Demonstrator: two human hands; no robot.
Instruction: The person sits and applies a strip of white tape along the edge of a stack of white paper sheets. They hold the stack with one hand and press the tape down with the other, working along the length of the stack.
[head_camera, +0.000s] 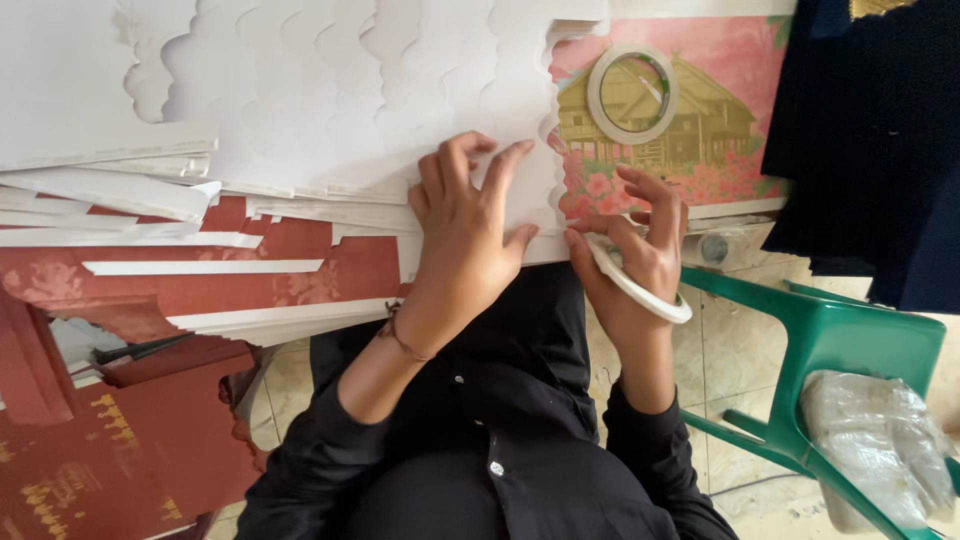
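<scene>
Stacks of white scalloped card (330, 90) fill the upper left and centre of the frame, with red printed sheets (150, 420) crowding the lower left. At upper right a tape roll (632, 93) lies on a pink picture sheet (720, 60), and dark cloth (870, 140) closes off the far right. Open tiled floor (720, 370) shows at lower right, bounded by a green plastic chair (850, 350) carrying a plastic bag (880, 440).

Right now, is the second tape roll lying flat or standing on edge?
Flat: the tape roll shows its full ring and open centre, resting on the pink printed sheet.
</scene>
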